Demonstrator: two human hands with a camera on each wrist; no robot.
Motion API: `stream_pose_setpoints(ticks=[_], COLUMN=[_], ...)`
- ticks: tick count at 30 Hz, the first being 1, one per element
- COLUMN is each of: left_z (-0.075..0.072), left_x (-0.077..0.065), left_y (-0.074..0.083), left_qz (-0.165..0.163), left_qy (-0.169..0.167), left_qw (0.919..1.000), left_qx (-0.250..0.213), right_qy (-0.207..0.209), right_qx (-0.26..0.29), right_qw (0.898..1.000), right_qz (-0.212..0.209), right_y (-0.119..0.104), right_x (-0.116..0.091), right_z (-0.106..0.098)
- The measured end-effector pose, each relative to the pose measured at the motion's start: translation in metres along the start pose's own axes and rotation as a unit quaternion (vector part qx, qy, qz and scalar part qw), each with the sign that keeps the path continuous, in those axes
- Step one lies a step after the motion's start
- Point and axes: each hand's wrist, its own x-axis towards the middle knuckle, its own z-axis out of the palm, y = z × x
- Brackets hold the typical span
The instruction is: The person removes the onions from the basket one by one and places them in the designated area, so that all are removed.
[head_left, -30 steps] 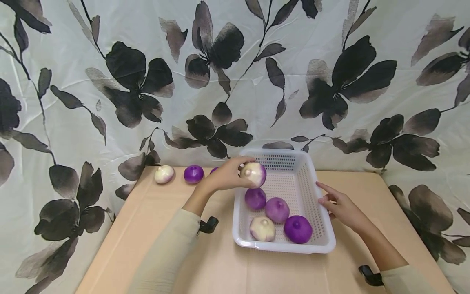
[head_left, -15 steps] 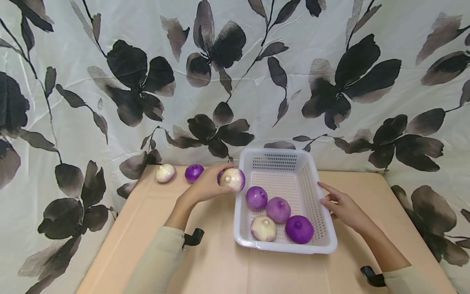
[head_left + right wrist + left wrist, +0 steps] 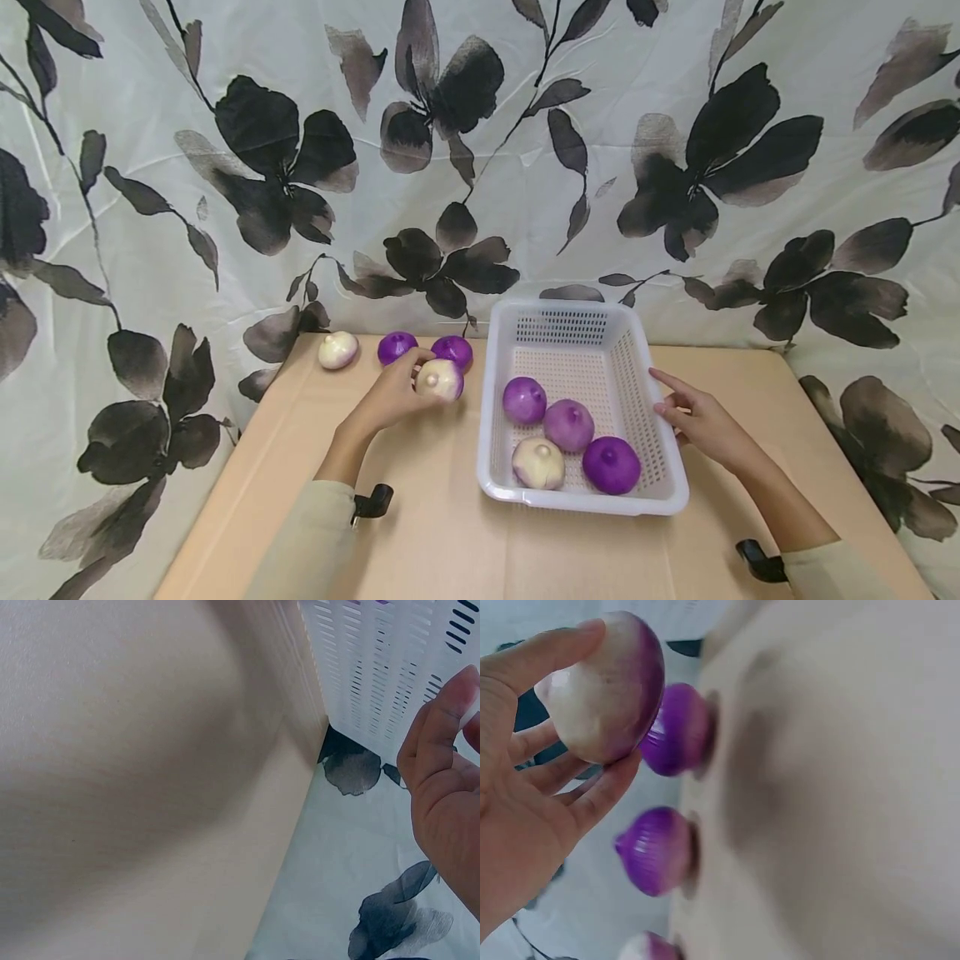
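In the head view my left hand (image 3: 395, 392) grips a cream-and-purple onion (image 3: 439, 380), thumb and fingers around it. The left wrist view shows this onion (image 3: 604, 690) held above the tabletop, with purple onions beyond it. Just behind it on the table sits a purple onion (image 3: 454, 352); another purple onion (image 3: 397, 347) and a pale onion (image 3: 338, 350) stand to its left. My right hand (image 3: 699, 423) touches the right rim of the white plastic basket (image 3: 491, 492), its index finger extended. Inside lie two light purple onions (image 3: 568, 426), a pale onion (image 3: 537, 464) and a deep purple onion (image 3: 611, 465).
A light wooden table (image 3: 420, 533) carries everything. Behind it hangs a white cloth (image 3: 555, 192) with dark printed flowers. The basket stands right of the table's middle, its perforated wall (image 3: 367, 667) close by the right hand.
My left hand has carried the cream-and-purple onion from over the basket leftward to the row of onions, uncovering the purple onion behind. The right hand stays at the basket rim.
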Motion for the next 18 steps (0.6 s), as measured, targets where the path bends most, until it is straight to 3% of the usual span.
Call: stream_pose_setpoints(ticks=[8, 18], left_z=[0.015, 0.025], left_x=[-0.001, 0.0], left_y=[-0.028, -0.037], left_qz=[-0.021, -0.03], left_qy=[0.013, 0.014], left_qw=[0.9997, 0.9993], left_qx=[-0.005, 0.019], right_qy=[0.0, 0.0], right_qx=[0.004, -0.001], right_qw=[1.0, 1.0], right_qz=[-0.005, -0.005], right_y=[0.002, 0.0], right_x=[0.0, 0.0], right_z=[0.001, 0.0])
